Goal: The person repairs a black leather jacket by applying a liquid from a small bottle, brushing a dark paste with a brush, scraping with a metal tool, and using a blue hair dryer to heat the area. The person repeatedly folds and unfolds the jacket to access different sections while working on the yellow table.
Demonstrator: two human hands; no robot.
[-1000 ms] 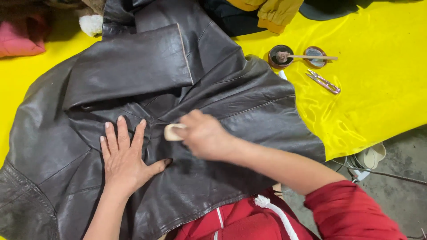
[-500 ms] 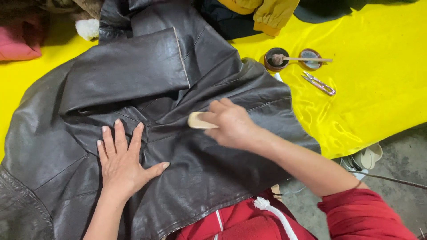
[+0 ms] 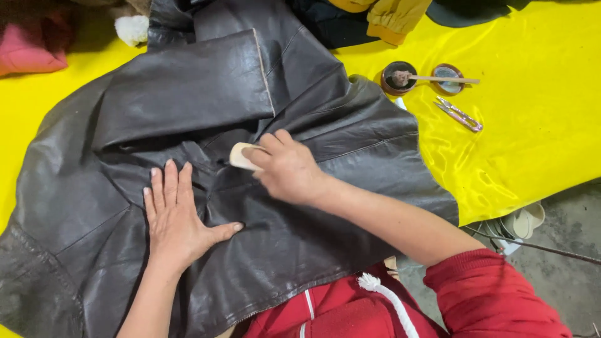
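A leather-care workshop: yellow cloth (image 3: 532, 156), polish tins (image 3: 399, 77), snips (image 3: 459, 114), concrete floor (image 3: 563, 275)

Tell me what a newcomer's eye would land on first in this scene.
A big dark brown leather jacket spreads across a bright yellow cloth, filling the left and middle. On it, the left hand lies flat, fingers spread, while the right hand presses a small pale pad to the leather near the centre. At upper right on the cloth sit a small dark round tin with a stick in it, its lid, and small snips.
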